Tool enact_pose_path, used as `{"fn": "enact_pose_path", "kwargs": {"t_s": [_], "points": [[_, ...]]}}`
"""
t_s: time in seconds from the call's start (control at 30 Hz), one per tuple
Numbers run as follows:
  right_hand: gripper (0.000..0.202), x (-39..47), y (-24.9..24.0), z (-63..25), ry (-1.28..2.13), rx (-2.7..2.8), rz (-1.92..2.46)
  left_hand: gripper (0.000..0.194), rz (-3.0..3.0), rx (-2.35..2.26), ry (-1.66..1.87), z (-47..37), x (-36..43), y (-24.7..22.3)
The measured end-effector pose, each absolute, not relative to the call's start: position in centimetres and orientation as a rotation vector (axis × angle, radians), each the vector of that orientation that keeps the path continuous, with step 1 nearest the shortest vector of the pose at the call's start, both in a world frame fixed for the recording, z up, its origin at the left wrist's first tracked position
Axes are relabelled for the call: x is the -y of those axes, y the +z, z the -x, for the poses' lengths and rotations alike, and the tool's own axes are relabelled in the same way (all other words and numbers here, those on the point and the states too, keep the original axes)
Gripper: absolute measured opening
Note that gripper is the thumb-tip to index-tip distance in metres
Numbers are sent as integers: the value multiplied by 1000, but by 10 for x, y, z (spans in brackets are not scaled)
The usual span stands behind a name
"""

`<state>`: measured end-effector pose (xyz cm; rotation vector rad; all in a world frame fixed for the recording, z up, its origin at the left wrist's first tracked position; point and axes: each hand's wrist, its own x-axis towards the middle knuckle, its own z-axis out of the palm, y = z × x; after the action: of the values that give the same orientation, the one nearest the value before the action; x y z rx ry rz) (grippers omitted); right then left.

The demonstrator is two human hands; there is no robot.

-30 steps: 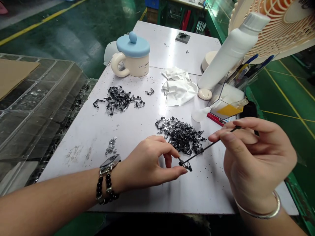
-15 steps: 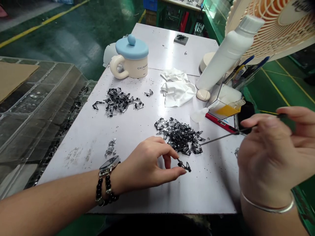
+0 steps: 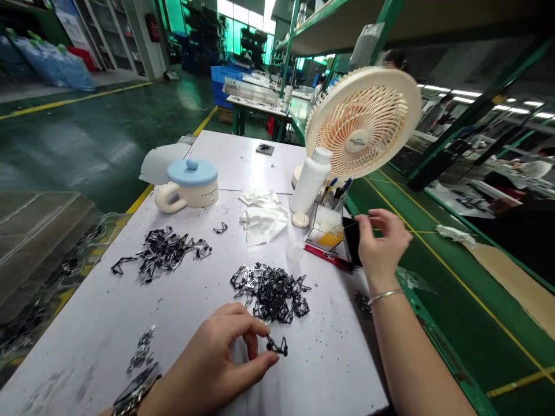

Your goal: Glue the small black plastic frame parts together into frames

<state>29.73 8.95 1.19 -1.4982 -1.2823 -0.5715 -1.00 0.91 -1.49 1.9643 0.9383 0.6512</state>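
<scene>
My left hand (image 3: pixel 229 352) pinches a small black angular clip-like part (image 3: pixel 276 345) between thumb and forefinger, just above the tabletop. Directly behind it spreads a heap of similar black parts (image 3: pixel 275 292). At the right edge of the table, my right hand (image 3: pixel 384 240) is raised with bent fingers. Its thumb and fingertips come together at the upper edge of a dark flat panel (image 3: pixel 353 240); whether they grip it, or something small, cannot be made out. A second pile of black parts (image 3: pixel 165 251) lies to the left, with small shiny pieces (image 3: pixel 142 349) nearer me.
A mug with a blue lid (image 3: pixel 193 185) stands at the back left. White cloths (image 3: pixel 263 218), a white bottle (image 3: pixel 311 179), a clear pen holder (image 3: pixel 327 225) and a red-edged item (image 3: pixel 327 257) line the right side. A fan (image 3: pixel 359 130) rises behind them.
My view has tilted up and shows more of the room. My right hand has moved away to the pen holder's side; its thin metal rod no longer shows. My left hand keeps its clip-like part.
</scene>
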Motion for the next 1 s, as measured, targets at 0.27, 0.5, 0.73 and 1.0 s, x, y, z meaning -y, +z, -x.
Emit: {"fn": "enact_pose_path", "kwargs": {"t_s": [0.27, 0.5, 0.73, 1.0], "points": [[23, -87, 21, -297, -604, 1262, 1574, 10, -2016, -953, 598, 10, -8, -12], [28, -78, 25, -309, -412, 1624, 1757, 12, -2023, -935, 670, 14, -7, -15], [13, 15, -13, -331, -233, 1897, 1923, 12, -2009, -960, 693, 14, -11, -17], [14, 32, -42, -322, -373, 1962, 1948, 13, -2040, -1012, 683, 15, -16, -21]]}}
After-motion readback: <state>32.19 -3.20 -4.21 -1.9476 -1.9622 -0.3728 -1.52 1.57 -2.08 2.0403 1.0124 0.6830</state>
